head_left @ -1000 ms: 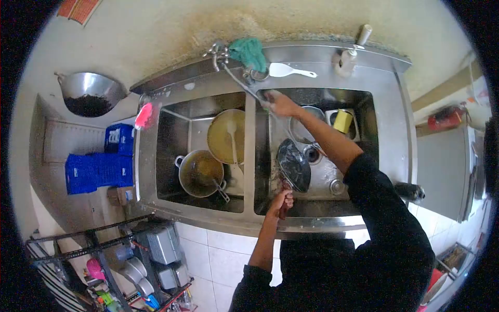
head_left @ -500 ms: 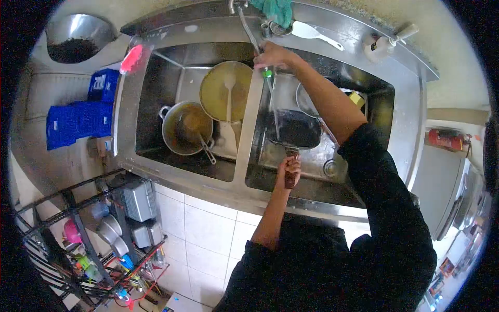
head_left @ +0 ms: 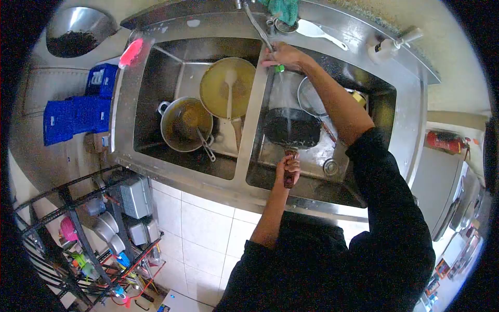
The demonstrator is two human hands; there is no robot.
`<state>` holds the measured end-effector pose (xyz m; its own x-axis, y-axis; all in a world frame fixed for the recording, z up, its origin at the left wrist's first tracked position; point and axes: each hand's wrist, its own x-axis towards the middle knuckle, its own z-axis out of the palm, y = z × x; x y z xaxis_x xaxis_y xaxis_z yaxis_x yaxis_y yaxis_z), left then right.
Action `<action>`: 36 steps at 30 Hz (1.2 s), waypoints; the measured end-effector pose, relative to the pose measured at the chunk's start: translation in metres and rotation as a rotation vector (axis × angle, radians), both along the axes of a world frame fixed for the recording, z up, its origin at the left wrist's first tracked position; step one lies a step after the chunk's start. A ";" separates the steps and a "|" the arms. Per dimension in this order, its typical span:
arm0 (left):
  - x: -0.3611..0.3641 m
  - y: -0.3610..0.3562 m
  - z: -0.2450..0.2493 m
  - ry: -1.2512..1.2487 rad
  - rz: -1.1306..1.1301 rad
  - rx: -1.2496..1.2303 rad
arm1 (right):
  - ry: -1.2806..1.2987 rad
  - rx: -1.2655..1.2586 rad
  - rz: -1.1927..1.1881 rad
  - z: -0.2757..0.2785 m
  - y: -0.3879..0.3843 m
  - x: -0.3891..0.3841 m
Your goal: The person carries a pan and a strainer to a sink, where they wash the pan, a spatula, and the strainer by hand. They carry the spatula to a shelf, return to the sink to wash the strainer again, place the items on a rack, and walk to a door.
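Observation:
My left hand (head_left: 289, 171) is closed around the brown handle of a black, square-looking frying pan (head_left: 296, 130) in the right sink basin (head_left: 306, 171). The pan is held with its inside facing up. At the back, my right hand (head_left: 287, 56) has its fingers wrapped about the end of the faucet (head_left: 257, 26), just above its green nozzle tip (head_left: 279, 68). From the tip, water (head_left: 284, 91) fans out in a spray and falls onto the pan. Behind the pan, partly covered by my right forearm, rests a round metal vessel (head_left: 309, 96).
In the left basin stand a two-handled pot (head_left: 174, 122) with a ladle and a wide pan (head_left: 213, 86) of yellowish liquid with a spatula. On the back ledge lie a white spatula (head_left: 317, 32), a green cloth (head_left: 285, 10) and a white bottle (head_left: 383, 50). A rack (head_left: 67, 208) is at lower left.
The water has gone from a thin stream to a wide spray. My right hand and the nozzle sit slightly further right. My left hand keeps its hold on the pan handle.

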<state>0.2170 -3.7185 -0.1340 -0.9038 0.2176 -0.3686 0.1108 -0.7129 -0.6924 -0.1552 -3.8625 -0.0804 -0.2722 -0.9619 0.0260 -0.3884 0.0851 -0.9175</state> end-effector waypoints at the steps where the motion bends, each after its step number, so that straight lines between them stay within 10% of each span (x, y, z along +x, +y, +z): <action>1: 0.001 0.000 0.003 -0.014 -0.006 0.003 | -0.024 0.072 -0.030 0.002 0.003 -0.006; 4: 0.002 0.002 -0.001 -0.065 -0.023 -0.043 | -0.065 0.018 -0.036 0.013 0.003 0.001; 8: 0.000 0.004 -0.020 -0.014 -0.079 -0.196 | -0.765 0.025 -0.236 0.073 0.002 0.051; 20: 0.007 -0.016 -0.024 -0.019 -0.241 -0.229 | -0.557 -0.223 -0.373 0.038 -0.008 0.056; 36: 0.000 -0.006 0.022 -0.583 -1.119 -2.304 | -0.694 0.075 -0.195 0.082 0.018 0.035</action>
<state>0.2166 -3.7248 -0.1118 -0.6062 -0.5330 -0.5903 -0.7544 0.1504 0.6389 -0.1205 -3.8446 0.0012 -0.3684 -0.8867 -0.2794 0.3102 0.1661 -0.9360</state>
